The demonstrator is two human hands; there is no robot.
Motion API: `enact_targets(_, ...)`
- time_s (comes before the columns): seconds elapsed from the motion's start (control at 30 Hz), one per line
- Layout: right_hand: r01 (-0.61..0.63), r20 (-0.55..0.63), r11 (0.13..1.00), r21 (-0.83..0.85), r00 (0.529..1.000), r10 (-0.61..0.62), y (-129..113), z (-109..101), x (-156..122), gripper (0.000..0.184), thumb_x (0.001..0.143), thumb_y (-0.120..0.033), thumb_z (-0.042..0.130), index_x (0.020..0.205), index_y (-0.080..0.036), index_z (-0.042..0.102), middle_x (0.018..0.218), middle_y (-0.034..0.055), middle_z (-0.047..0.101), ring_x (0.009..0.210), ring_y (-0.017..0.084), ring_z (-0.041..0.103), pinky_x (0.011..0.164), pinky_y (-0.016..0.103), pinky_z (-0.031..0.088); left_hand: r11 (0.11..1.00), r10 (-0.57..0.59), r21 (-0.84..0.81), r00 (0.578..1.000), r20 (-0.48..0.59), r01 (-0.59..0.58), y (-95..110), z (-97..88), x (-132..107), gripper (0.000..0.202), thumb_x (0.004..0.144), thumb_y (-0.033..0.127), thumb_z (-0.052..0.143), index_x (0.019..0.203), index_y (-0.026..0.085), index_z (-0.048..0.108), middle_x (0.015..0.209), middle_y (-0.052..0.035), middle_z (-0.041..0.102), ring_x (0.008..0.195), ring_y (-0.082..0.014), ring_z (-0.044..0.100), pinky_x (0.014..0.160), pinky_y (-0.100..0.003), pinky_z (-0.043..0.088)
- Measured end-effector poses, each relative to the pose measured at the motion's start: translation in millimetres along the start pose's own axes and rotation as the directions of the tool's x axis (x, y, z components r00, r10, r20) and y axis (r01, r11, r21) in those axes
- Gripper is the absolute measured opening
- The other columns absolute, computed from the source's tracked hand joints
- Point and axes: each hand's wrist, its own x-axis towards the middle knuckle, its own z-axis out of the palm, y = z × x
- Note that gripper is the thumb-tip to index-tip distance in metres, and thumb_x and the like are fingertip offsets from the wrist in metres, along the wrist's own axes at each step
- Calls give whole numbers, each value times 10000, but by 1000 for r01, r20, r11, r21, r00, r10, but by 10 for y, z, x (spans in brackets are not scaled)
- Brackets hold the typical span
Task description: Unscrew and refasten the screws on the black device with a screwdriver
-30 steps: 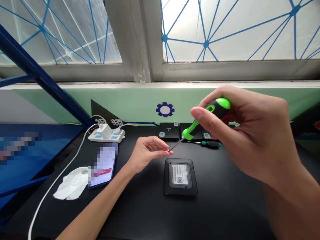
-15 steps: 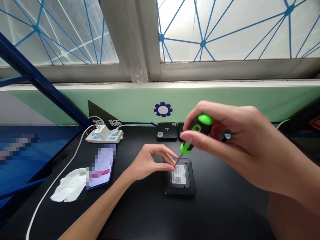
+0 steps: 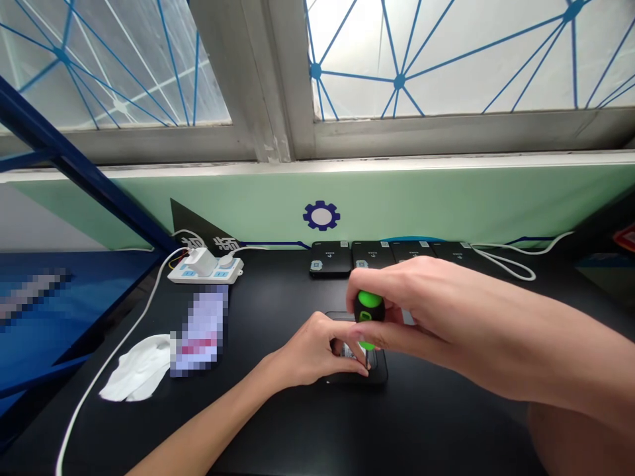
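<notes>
My right hand (image 3: 411,311) is wrapped round the handle of a black and green screwdriver (image 3: 370,307), which stands nearly upright with its shaft pointing down. Beneath it, a flat black square device (image 3: 380,373) lies on the table, a printed white label on its upper face. My left hand (image 3: 322,350) reaches over the device from the left, thumb and finger pinched together at the screwdriver's tip near the lower right of the label. Whatever sits between those fingertips is too small to make out. Both hands hide much of the device and its label.
Several similar black devices (image 3: 331,260) stand in a row along the back of the table. To the left are a white power strip (image 3: 206,270) with plugs and cables, a phone (image 3: 201,330) and white crumpled material (image 3: 139,370). A white cable (image 3: 510,264) lies back right.
Both hands and the screwdriver have moved down toward the device's near right part. The screwdriver has gone from tilted to nearly upright, and my left fingertips have shifted right with its tip.
</notes>
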Motion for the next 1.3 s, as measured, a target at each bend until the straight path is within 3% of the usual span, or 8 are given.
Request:
enact_targets(0.27, -18, 27, 1000, 5, 999, 18, -14, -17, -1, 346, 1164, -518, 519, 913, -286, 468, 752, -71, 579, 679, 182, 479, 561, 372, 289, 1000, -2, 22, 1000, -7, 2, -29, 11, -6, 239, 887, 407, 936, 937, 188, 856, 879, -53, 855, 683, -173, 740, 664, -246, 555)
enact_targets(0.5, -26, 32, 999, 21, 999, 25, -36, -22, -12, 343, 1162, -520, 522, 909, -290, 515, 776, -65, 615, 680, 183, 482, 580, 371, 312, 996, -1, 88, 999, -46, 5, -71, 2, -17, 247, 861, 403, 944, 901, 183, 839, 726, -16, 779, 626, -161, 690, 603, -239, 511)
enact_targets(0.63, -24, 38, 1000, 17, 999, 23, -51, -37, -28, 343, 1161, -520, 515, 907, -290, 532, 773, -59, 614, 676, 185, 474, 570, 370, 298, 989, 20, 149, 998, -64, -10, -62, -15, -19, 272, 854, 424, 953, 910, 183, 840, 728, -12, 765, 679, -173, 702, 627, -232, 512)
enact_targets(0.87, -34, 85, 999, 34, 996, 31, -16, -16, -15, 327, 1148, -479, 556, 885, -286, 569, 751, -60, 613, 646, 174, 490, 552, 356, 289, 988, 45, 146, 999, -15, -42, -31, -40, -10, 182, 898, 380, 918, 896, 204, 868, 648, 20, 698, 599, -141, 649, 590, -216, 478)
enact_targets(1.13, -17, 56, 1000, -26, 998, 19, -53, 1, -86, 340, 1102, -515, 637, 854, -284, 606, 734, -45, 630, 629, 174, 528, 519, 351, 267, 993, 48, 103, 999, 11, -49, 43, -63, -17, 169, 913, 358, 876, 921, 190, 875, 589, 57, 600, 519, -94, 529, 511, -210, 372)
enact_targets(1.3, -29, -40, 986, -164, 999, 23, 18, 118, -77, 471, 1087, -547, 645, 726, -275, 514, 608, -26, 526, 541, 194, 410, 526, 376, 202, 990, 105, 94, 994, -42, -101, 100, -41, -21, 193, 912, 339, 886, 825, 176, 832, 600, 55, 574, 545, -90, 471, 536, -239, 341)
